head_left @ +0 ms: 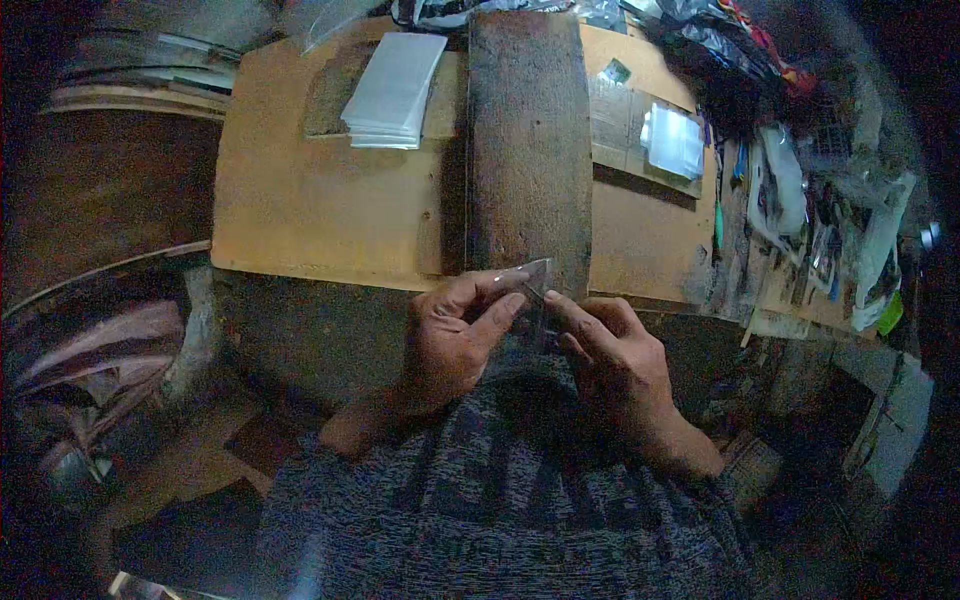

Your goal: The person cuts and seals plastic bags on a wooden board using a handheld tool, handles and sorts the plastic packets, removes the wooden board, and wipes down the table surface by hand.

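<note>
Transparent film (538, 272), one piece, glossy, pointed at its upper corner: is being held up between the two hands, in front of the wearer's chest and at the near end of a dark plank.

Left hand (452, 328), bare: is gripping the film between thumb and index finger, the other fingers curling inward.

Right hand (622, 350), bare: is pointing its index finger toward the left, the fingertip resting at the film's right side; whether the thumb is pinching from below, one cannot tell.

Dark plank (528, 130), wooden, worn: is running away from the wearer, between two lighter surfaces.

Left board (310, 210), yellowish: is bearing a stack of pale sheets (395, 85), its lower edges fanning slightly.

Right board (650, 245), similar in tone: is carrying a second stack (675, 142), smaller and shining under the light, with a small greenish piece (615, 71) lying farther back.

Dark plastic bags (715, 45), crumpled: are lying at the upper right.

Patterned shirt (500, 520), dark and flecked: is covering the wearer's torso below the hands.
</note>
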Action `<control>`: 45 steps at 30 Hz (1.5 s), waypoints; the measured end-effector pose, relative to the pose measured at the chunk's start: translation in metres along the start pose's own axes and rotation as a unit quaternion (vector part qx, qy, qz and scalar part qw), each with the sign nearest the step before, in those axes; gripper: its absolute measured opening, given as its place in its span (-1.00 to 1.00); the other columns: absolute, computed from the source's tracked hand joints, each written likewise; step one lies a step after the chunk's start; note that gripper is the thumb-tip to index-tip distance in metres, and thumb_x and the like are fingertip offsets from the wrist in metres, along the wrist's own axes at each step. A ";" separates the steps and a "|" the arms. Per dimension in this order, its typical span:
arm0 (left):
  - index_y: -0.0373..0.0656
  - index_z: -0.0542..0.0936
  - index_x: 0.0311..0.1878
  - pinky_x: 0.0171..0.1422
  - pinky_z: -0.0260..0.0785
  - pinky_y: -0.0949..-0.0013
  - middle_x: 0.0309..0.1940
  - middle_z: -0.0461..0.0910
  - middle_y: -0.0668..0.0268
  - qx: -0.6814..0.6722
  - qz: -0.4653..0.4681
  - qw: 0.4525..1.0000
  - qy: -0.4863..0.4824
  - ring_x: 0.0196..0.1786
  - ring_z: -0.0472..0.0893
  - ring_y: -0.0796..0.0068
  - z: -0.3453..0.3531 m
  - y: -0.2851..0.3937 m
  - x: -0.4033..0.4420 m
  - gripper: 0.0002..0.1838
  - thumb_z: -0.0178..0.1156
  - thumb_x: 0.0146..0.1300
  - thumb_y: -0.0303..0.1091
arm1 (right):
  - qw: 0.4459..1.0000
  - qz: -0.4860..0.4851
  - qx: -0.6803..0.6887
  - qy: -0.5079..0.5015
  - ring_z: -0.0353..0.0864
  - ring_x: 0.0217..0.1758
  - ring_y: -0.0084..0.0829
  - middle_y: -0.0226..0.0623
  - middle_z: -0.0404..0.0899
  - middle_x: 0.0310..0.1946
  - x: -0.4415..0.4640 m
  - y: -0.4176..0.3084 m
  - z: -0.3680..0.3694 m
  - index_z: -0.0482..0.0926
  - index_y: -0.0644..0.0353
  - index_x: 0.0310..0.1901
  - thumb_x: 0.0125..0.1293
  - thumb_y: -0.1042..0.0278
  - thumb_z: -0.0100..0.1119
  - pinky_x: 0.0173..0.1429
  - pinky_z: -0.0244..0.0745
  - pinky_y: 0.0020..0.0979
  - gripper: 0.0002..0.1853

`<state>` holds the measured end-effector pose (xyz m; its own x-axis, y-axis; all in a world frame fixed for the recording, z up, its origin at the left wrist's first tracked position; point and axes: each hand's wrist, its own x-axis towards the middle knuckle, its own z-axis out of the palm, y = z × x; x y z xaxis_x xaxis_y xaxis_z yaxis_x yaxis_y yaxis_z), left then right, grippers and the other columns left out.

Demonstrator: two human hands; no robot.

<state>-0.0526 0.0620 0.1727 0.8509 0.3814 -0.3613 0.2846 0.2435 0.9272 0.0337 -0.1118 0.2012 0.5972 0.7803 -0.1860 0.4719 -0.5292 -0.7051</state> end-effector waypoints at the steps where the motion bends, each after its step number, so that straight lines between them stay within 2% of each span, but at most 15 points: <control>1: -0.33 0.59 -0.04 -0.06 0.45 0.52 -0.23 0.66 0.28 0.019 0.007 1.000 0.003 -0.18 0.59 0.63 0.000 -0.002 0.000 -0.79 0.17 0.28 -0.49 | 1.000 -0.003 -0.001 -0.004 0.60 -0.12 -0.13 -0.12 0.49 -0.09 0.000 0.001 0.000 0.38 -0.08 0.27 0.11 0.51 0.11 -0.11 0.58 -0.26 -0.39; 6: -0.31 0.61 -0.06 -0.09 0.46 0.50 -0.24 0.68 0.24 0.076 0.046 0.996 0.000 -0.20 0.61 0.61 0.001 -0.004 0.001 -0.79 0.20 0.27 -0.46 | 1.000 0.004 -0.009 -0.020 0.59 -0.09 -0.10 -0.09 0.48 -0.07 0.000 0.000 -0.004 0.37 -0.07 0.27 0.11 0.50 0.09 -0.08 0.58 -0.24 -0.39; 9: -0.32 0.61 -0.09 -0.04 0.49 0.43 -0.25 0.69 0.21 0.164 0.124 0.979 0.010 -0.21 0.64 0.50 0.005 -0.004 0.003 -0.82 0.19 0.26 -0.49 | 1.000 0.008 0.000 -0.023 0.59 -0.09 -0.08 -0.08 0.48 -0.05 0.000 0.001 -0.004 0.36 -0.06 0.27 0.11 0.49 0.09 -0.06 0.57 -0.24 -0.39; 11: -0.29 0.61 -0.09 -0.15 0.49 0.43 -0.28 0.68 0.13 0.197 0.200 0.958 0.055 -0.28 0.67 0.45 0.006 -0.016 0.006 -0.80 0.21 0.25 -0.46 | 1.000 0.017 0.006 -0.024 0.59 -0.08 -0.08 -0.08 0.48 -0.05 0.000 0.003 -0.002 0.37 -0.05 0.27 0.10 0.49 0.09 -0.05 0.57 -0.23 -0.38; 14: -0.25 0.62 -0.11 -0.18 0.51 0.38 -0.30 0.67 0.09 0.270 0.190 0.941 0.073 -0.29 0.69 0.32 0.009 -0.013 0.002 -0.83 0.23 0.23 -0.46 | 1.000 0.008 0.014 -0.013 0.59 -0.08 -0.07 -0.07 0.48 -0.05 -0.001 0.010 0.002 0.36 -0.05 0.27 0.10 0.47 0.09 -0.05 0.56 -0.23 -0.39; 20: -0.20 0.59 -0.08 -0.27 0.51 0.28 -0.35 0.65 0.08 0.326 0.335 0.883 0.051 -0.34 0.68 0.18 0.012 -0.016 0.008 -0.77 0.25 0.17 -0.51 | 0.999 0.007 0.028 -0.021 0.59 -0.08 -0.06 -0.05 0.47 -0.05 0.000 0.014 -0.003 0.35 -0.05 0.27 0.11 0.44 0.09 -0.06 0.56 -0.23 -0.39; 24: -0.19 0.59 -0.06 -0.26 0.51 0.21 -0.34 0.64 0.08 0.373 0.350 0.859 0.036 -0.33 0.66 0.11 0.011 -0.019 0.010 -0.70 0.24 0.09 -0.57 | 0.999 0.016 0.028 -0.040 0.58 -0.11 -0.03 -0.03 0.47 -0.08 0.001 0.019 -0.005 0.33 -0.04 0.29 0.08 0.46 0.09 -0.08 0.56 -0.21 -0.36; 29: -0.24 0.58 -0.04 -0.20 0.51 0.20 -0.30 0.64 0.07 0.395 0.311 0.863 -0.047 -0.31 0.66 0.10 0.014 -0.014 0.011 -0.63 0.18 0.02 -0.65 | 0.998 0.018 0.033 -0.054 0.57 -0.11 0.00 0.00 0.46 -0.08 0.003 0.026 -0.007 0.31 -0.04 0.29 0.09 0.48 0.08 -0.07 0.55 -0.20 -0.36; 33: -0.26 0.58 -0.05 -0.18 0.53 0.25 -0.30 0.64 0.03 0.389 0.314 0.865 -0.043 -0.30 0.66 0.11 0.026 -0.027 0.015 -0.68 0.17 0.07 -0.62 | 0.999 -0.018 0.050 -0.007 0.55 -0.09 0.01 0.01 0.46 -0.09 0.003 0.034 -0.007 0.31 0.01 0.28 0.10 0.50 0.05 -0.08 0.55 -0.19 -0.38; 36: -0.28 0.59 -0.07 -0.13 0.52 0.34 -0.30 0.66 0.05 0.335 0.296 0.894 0.042 -0.29 0.68 0.23 0.030 -0.032 0.020 -0.76 0.18 0.17 -0.54 | 0.998 -0.014 0.046 -0.032 0.55 -0.09 0.01 0.00 0.46 -0.10 0.003 0.039 -0.011 0.30 0.06 0.27 0.08 0.48 0.08 -0.08 0.55 -0.18 -0.38; 38: -0.32 0.59 -0.10 -0.12 0.49 0.40 -0.33 0.67 0.13 0.318 0.157 0.926 0.127 -0.29 0.65 0.42 0.040 -0.013 0.022 -0.82 0.17 0.27 -0.47 | 0.997 -0.015 0.055 -0.048 0.55 -0.10 0.01 -0.01 0.46 -0.10 0.001 0.046 -0.013 0.30 0.08 0.26 0.07 0.46 0.10 -0.08 0.55 -0.17 -0.38; 39: -0.32 0.59 -0.10 -0.12 0.49 0.40 -0.33 0.67 0.13 0.319 0.158 0.926 0.125 -0.29 0.65 0.42 0.038 -0.016 0.025 -0.82 0.17 0.27 -0.47 | 0.997 0.015 0.062 -0.040 0.57 -0.11 -0.02 0.00 0.47 -0.09 -0.002 0.050 -0.015 0.32 0.11 0.24 0.09 0.44 0.14 -0.07 0.55 -0.19 -0.40; 41: -0.33 0.59 -0.14 -0.13 0.45 0.45 -0.37 0.66 0.21 0.116 0.101 0.972 0.176 -0.31 0.61 0.54 0.028 -0.022 0.035 -0.85 0.14 0.32 -0.45 | 0.996 0.046 0.070 -0.031 0.59 -0.12 -0.04 0.00 0.48 -0.08 -0.002 0.060 -0.014 0.34 0.14 0.22 0.11 0.42 0.18 -0.05 0.55 -0.21 -0.43; 43: -0.33 0.58 -0.13 -0.14 0.45 0.45 -0.37 0.65 0.22 0.082 0.055 0.981 0.164 -0.32 0.60 0.56 0.035 -0.019 0.036 -0.87 0.12 0.32 -0.49 | 0.963 0.073 0.246 0.086 0.62 -0.14 -0.09 0.01 0.53 -0.09 0.001 0.073 -0.010 0.39 0.18 0.18 0.16 0.39 0.25 -0.02 0.54 -0.26 -0.48; 45: -0.33 0.55 -0.08 -0.11 0.45 0.45 -0.32 0.65 0.21 0.060 0.067 0.994 0.058 -0.28 0.60 0.56 0.052 -0.020 0.037 -0.84 0.12 0.31 -0.51 | 0.957 0.090 0.266 0.073 0.64 -0.15 -0.24 -0.05 0.59 -0.15 0.012 0.086 -0.013 0.42 0.25 0.14 0.16 0.34 0.33 0.00 0.53 -0.34 -0.49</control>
<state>-0.0038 0.0249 0.1461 0.8302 0.5050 -0.2362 0.2290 0.0774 0.9703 0.0894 -0.1523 0.1475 0.7408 0.6168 -0.2660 -0.0199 -0.3757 -0.9265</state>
